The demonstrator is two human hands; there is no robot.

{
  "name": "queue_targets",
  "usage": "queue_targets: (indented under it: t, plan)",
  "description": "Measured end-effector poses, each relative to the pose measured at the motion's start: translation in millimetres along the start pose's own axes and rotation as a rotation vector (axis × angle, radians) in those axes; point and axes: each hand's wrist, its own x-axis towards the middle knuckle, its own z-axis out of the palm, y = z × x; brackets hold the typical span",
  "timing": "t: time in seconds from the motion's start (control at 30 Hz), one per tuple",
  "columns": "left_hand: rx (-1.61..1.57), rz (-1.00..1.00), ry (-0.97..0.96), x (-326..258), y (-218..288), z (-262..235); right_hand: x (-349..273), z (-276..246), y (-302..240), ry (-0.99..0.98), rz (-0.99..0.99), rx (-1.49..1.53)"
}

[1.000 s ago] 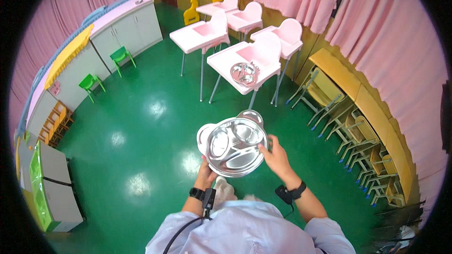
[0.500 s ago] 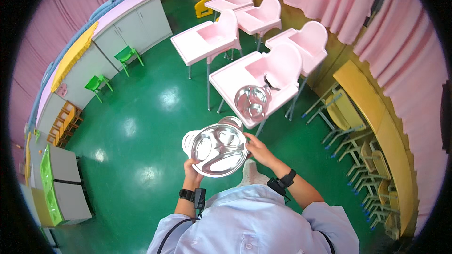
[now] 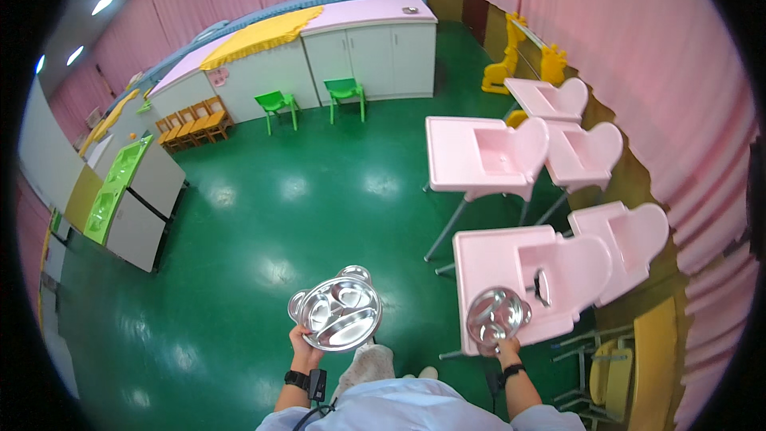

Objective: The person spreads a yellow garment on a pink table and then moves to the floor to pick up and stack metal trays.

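My left hand [image 3: 302, 349] is closed on the near left rim of a shiny steel divided plate [image 3: 345, 321] with two rounded ears, held level above the floor. A second steel divided plate [image 3: 493, 313] of the same kind sits over the tray of the nearest pink high chair [image 3: 472, 259]. Reaching out to the right, my right hand [image 3: 507, 348] grips the near edge of that second plate, with its fingers partly hidden by the rim. A dark strap [image 3: 542, 287] lies in the chair's seat opening, beyond the plate.
Several more pink high chairs [image 3: 487, 152] stand ahead on the right. A yellow table [image 3: 658, 367] with a stacked chair is at the near right. Two green chairs [image 3: 345, 94] face a white cabinet [image 3: 371, 56]. Green-topped sinks [image 3: 120, 183] stand left on the green floor.
The view has swung left. My right hand has let go of the first plate and moved right onto the second one. My left hand still holds the first plate.
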Motion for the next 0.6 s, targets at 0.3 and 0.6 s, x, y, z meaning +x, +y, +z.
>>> queue_targets:
  t: [0.3,0.6]
  plan:
    - [0.010,-0.085,0.106,135,87,-10,-68,24,-173,-0.034,-0.495,0.024]
    - [0.189,-0.236,-0.266,336,110,132,-136,271,-477,-0.603,-0.779,-0.020]
